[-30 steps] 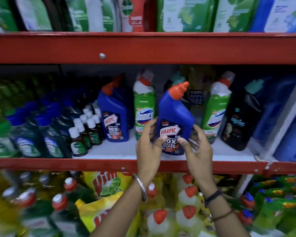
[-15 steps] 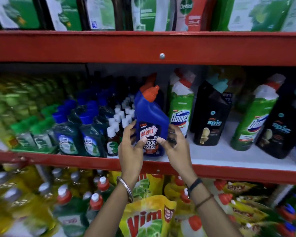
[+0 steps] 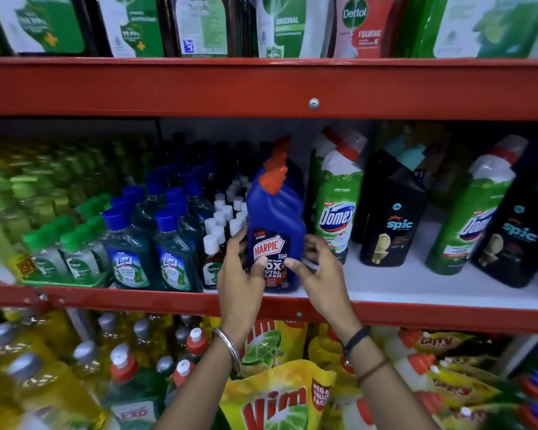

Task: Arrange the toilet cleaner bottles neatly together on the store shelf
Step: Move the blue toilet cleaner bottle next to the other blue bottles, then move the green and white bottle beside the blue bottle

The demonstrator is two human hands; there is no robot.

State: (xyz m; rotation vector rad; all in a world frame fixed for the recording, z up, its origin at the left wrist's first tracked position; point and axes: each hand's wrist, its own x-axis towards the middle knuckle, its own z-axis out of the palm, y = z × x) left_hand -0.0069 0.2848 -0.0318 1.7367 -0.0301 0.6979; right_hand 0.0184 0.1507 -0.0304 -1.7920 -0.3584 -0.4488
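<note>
Two hands clasp a blue toilet cleaner bottle [image 3: 275,225] low on its label, the left hand [image 3: 241,276] on one side and the right hand [image 3: 319,268] on the other, thumbs pressed on the front. It stands upright at the shelf's [image 3: 416,294] front edge. Just beyond the right fingers is a green bottle [image 3: 339,209]; beside the left fingers, small brown bottles [image 3: 213,259].
</note>
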